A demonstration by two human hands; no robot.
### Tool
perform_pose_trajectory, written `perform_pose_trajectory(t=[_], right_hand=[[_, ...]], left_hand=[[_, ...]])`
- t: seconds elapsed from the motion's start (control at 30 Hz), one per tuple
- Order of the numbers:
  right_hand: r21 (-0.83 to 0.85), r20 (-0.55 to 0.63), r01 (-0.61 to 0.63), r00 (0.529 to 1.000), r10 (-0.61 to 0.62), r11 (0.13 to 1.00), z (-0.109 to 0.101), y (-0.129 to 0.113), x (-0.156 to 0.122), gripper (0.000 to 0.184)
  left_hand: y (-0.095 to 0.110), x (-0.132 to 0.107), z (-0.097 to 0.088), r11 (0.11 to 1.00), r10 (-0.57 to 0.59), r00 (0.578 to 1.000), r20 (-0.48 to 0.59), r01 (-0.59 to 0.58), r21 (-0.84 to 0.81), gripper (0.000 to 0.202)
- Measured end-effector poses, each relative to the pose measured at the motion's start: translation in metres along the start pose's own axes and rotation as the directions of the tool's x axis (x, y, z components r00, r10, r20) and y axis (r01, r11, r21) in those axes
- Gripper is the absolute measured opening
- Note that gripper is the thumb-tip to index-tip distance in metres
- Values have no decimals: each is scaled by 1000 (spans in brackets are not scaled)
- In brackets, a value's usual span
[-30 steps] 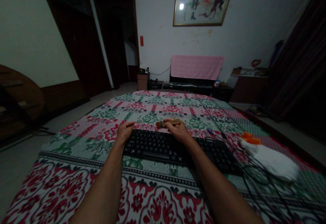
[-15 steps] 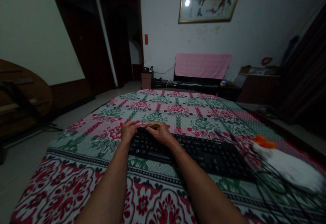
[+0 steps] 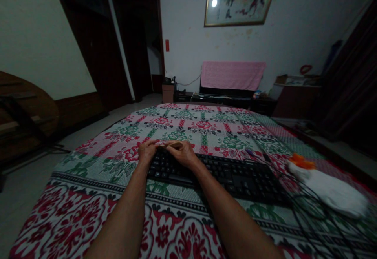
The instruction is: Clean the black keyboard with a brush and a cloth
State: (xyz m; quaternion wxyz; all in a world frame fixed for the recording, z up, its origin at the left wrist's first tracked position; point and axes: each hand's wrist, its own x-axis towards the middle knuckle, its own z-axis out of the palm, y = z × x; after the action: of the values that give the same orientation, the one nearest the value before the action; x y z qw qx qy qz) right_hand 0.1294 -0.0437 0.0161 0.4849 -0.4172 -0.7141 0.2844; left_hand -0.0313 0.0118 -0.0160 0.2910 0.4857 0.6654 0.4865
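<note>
A black keyboard lies on a bed with a red, green and white floral cover. My left hand rests curled on the keyboard's far left corner and grips its edge. My right hand is closed on a small wooden-handled brush, held low over the left end of the keys, right next to my left hand. The brush's bristles are hidden between the two hands.
A white cloth with an orange piece lies at the right of the keyboard, over tangled black cables. Beyond the bed stand a low cabinet with a pink cloth, a dark doorway and a framed picture.
My right hand has carried the brush leftward along the keyboard, from near its middle to the left end beside my left hand. The left hand has stayed on the corner.
</note>
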Motion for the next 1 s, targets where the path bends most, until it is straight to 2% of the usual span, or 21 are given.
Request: perform_pose_trajectory(t=[0.07, 0.13, 0.2, 0.3, 0.33, 0.4, 0.5, 0.6, 0.73, 0.9, 1.0], right_hand=[[-33, 22, -2, 1000, 3, 999, 1, 2, -1, 20], [-101, -6, -59, 998, 59, 993, -7, 2, -1, 18], [-188, -73, -153, 987, 142, 970, -20, -2, 1, 17], [-269, -223, -290, 946, 234, 918, -34, -8, 4, 21], [-254, -251, -290, 941, 227, 923, -35, -8, 5, 21], [-178, -233, -210, 958, 166, 961, -29, -6, 5, 22], [-87, -112, -48, 993, 38, 995, -12, 1, 2, 22], [-57, -14, 16, 1000, -17, 998, -1, 6, -1, 20], [-107, -10, -60, 998, 59, 992, -11, 2, 0, 19], [-235, -134, -168, 981, 139, 957, -37, -8, 4, 19], [-179, -198, -168, 971, 132, 969, -33, -9, 5, 22]], left_hand=[[1, -1, 0, 997, -57, 998, 22, 58, -45, 33], [2, -2, 1, 978, -131, 989, 68, 140, -158, 38], [2, -2, 4, 960, -152, 985, 80, 167, -227, 41], [-2, 1, 6, 958, -145, 987, 68, 157, -240, 39], [-3, 2, 7, 959, -142, 988, 66, 154, -239, 39], [-6, 5, 7, 963, -137, 988, 66, 149, -226, 39], [-9, 8, 7, 974, -128, 990, 65, 137, -181, 40], [-11, 9, 7, 983, -108, 992, 66, 117, -143, 41], [-11, 8, 7, 978, -104, 991, 80, 116, -174, 41], [-8, 6, 7, 975, -130, 990, 60, 139, -176, 38], [-8, 6, 7, 981, -113, 992, 62, 121, -154, 37]])
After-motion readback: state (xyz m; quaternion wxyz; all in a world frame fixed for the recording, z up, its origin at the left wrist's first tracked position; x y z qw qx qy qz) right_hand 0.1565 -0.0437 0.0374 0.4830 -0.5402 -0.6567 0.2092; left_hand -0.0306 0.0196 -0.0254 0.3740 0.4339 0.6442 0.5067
